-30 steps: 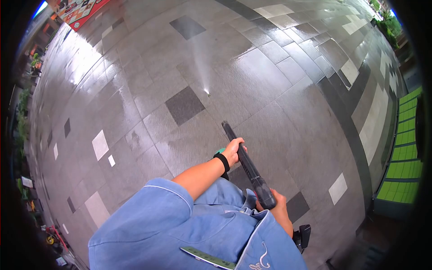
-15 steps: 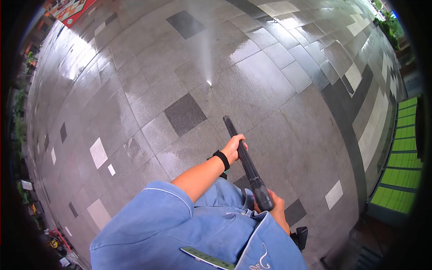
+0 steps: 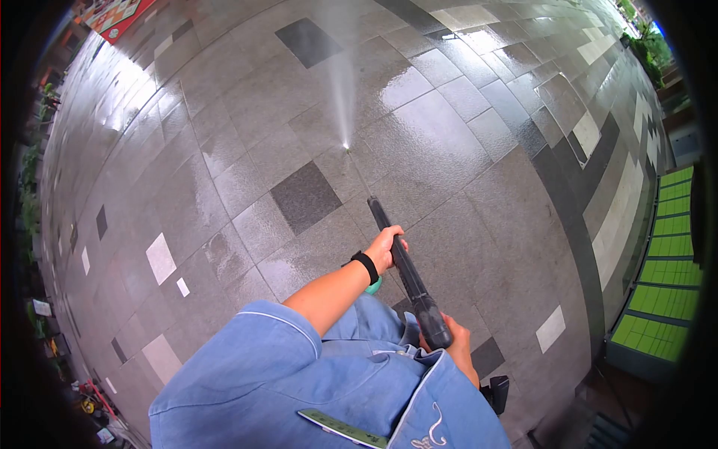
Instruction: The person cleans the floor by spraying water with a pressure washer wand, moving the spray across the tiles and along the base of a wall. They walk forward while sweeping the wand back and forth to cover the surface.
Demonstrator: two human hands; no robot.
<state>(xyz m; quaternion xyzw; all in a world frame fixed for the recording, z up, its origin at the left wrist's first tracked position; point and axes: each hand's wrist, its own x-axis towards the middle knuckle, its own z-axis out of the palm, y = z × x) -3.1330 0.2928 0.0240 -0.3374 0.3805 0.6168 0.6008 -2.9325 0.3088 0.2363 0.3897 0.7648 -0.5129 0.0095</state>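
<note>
A black pressure washer wand [image 3: 407, 273] slants from my waist up and forward to the left. My left hand [image 3: 384, 250] is wrapped around its front half, with a dark band on that wrist. My right hand [image 3: 456, 340] grips the rear end, close to my blue shirt; its fingers are partly hidden. A thin lance [image 3: 359, 170] runs out of the wand's front. White spray [image 3: 343, 105] fans from the nozzle [image 3: 346, 147] over the grey paving [image 3: 284, 251].
Wet, shiny tiles [image 3: 441, 135] spread ahead. Green panels [image 3: 667, 280] in a dark frame line the right edge. A red and white board [image 3: 120, 21] stands at the far left, and plants [image 3: 649, 56] grow at the far right.
The nozzle and front of the wand have shifted slightly left and down in view. The thin lance shows more plainly, and a green patch has appeared below my left wrist.
</note>
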